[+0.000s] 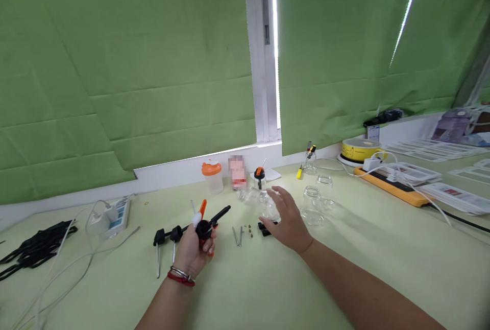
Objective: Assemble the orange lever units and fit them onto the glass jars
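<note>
Black lid (204,229) w/ orange tab (203,208) is in the L hand (191,251), above the desk (229,289), L of its middle & well short of the far edge. L fingers are curled snugly round it; a black arm (221,214) sticks out to the R, plus a white bit (196,219) by the thumb. R hand (287,220) is held wide, thumb well apart from fingers, nothing visible in it; it's nr a clear jar (268,206) & a black block (265,229), can't tell if it touches either.

Progress, as a judgement: approx midway. Done: one capped jar (259,179), nr the desk's far edge, has a black/orange top w/ straw on. Not done: lid in hand is on no jar, & can't tell if it's complete. Two black pieces w/ metal rods (157,258) lie loose toward the desk's L side; metal pins (238,237) & tiny brown bits (250,231) lie loose betw. the hands. An uncapped jar (312,205) & other clear glassware stand R of the R hand. An orange-topped cup (213,179) stands nr the far edge, can't say if it's part of this. Yellow-handled tool (299,172) lies nr far edge too, out of use.
</note>
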{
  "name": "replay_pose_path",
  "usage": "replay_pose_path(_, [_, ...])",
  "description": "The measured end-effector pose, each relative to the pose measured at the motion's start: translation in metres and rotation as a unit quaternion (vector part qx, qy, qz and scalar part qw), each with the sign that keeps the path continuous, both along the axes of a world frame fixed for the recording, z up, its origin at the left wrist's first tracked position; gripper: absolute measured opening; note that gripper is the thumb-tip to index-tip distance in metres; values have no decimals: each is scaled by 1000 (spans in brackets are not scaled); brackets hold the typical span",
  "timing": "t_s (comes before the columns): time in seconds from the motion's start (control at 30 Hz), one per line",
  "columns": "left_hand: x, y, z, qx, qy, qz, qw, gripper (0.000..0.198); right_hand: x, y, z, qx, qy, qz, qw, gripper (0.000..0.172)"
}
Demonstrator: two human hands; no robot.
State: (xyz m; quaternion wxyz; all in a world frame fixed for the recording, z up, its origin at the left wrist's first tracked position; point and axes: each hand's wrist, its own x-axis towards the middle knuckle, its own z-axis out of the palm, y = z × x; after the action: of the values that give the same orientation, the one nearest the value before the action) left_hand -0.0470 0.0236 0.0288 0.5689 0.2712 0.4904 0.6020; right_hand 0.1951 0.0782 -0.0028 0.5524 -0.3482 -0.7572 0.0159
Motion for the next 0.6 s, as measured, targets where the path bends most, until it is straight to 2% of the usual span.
replay_pose_path(0.07, [1, 1, -3, -1, 5, 5, 1000, 35, 3, 11, -7, -92, 72, -47, 992, 66])
replay_pose_path(0.13, [1, 2, -6, -7, 6, 4, 1000, 34, 8, 23, -13, -185, 133, -84, 970, 70])
replay_pose_path(0.2, [2, 3, -9, -12, 4, -1, 1000, 34, 15, 34, -18, -249, 153, -118, 949, 72])
replay_pose_path(0.37, [4, 3, -10, -10, 12, -26, 1000, 34, 30, 53, -32, -298, 107, -163, 935, 71])
replay_pose_path(0.6, [7, 1, -11, 1, 43, -54, 998, 32, 33, 66, -52, -344, 18, -212, 914, 76])
